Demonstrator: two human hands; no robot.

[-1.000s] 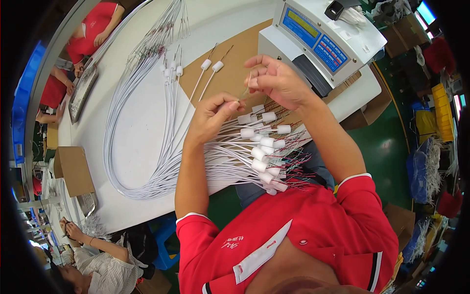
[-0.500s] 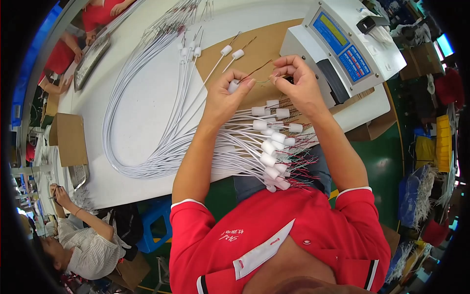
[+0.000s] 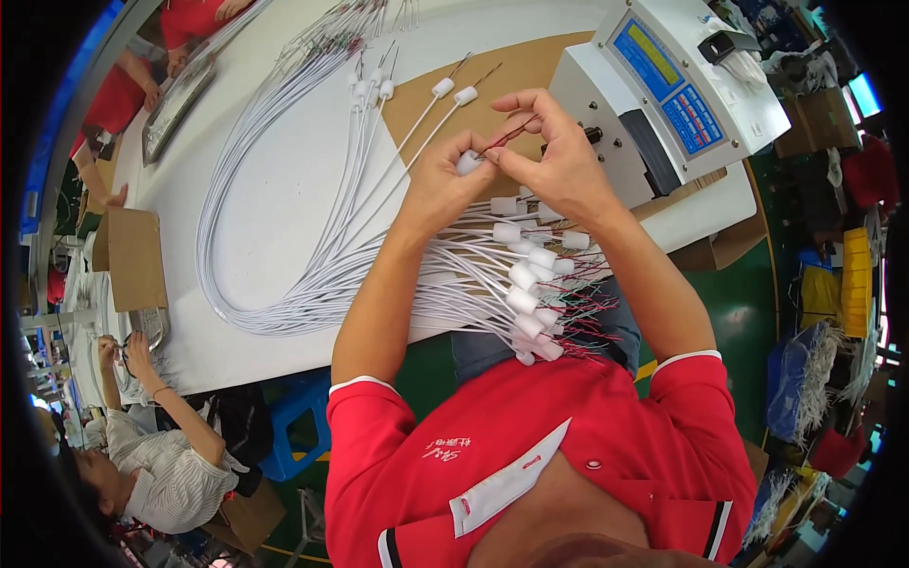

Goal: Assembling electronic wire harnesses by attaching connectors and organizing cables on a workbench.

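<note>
My left hand (image 3: 445, 185) is closed on the end of a white cable, whose white cylindrical sleeve (image 3: 469, 163) shows between thumb and fingers. From that sleeve thin dark-red wires (image 3: 516, 132) stick out up and to the right. Thumb and index finger of my right hand (image 3: 559, 156) pinch these wires close to the sleeve. Below both hands, a bundle of white cables (image 3: 379, 284) ends in several white sleeves (image 3: 522, 275) with loose red and green wires (image 3: 582, 308). Two more sleeved cable ends (image 3: 465, 96) lie on brown cardboard beyond my left hand.
Just right of my right hand stands a white machine (image 3: 606, 123) with a blue keypad panel. The cables loop across the white table (image 3: 256, 237). A cardboard box (image 3: 133, 260) and a metal tray (image 3: 175, 109) are at the left. Other people work along the left side.
My right hand has moved left, to the wires beside the sleeve. A pale wire stretched between my hands earlier; now the dark-red wires show there. At lower left, a person's hands have risen.
</note>
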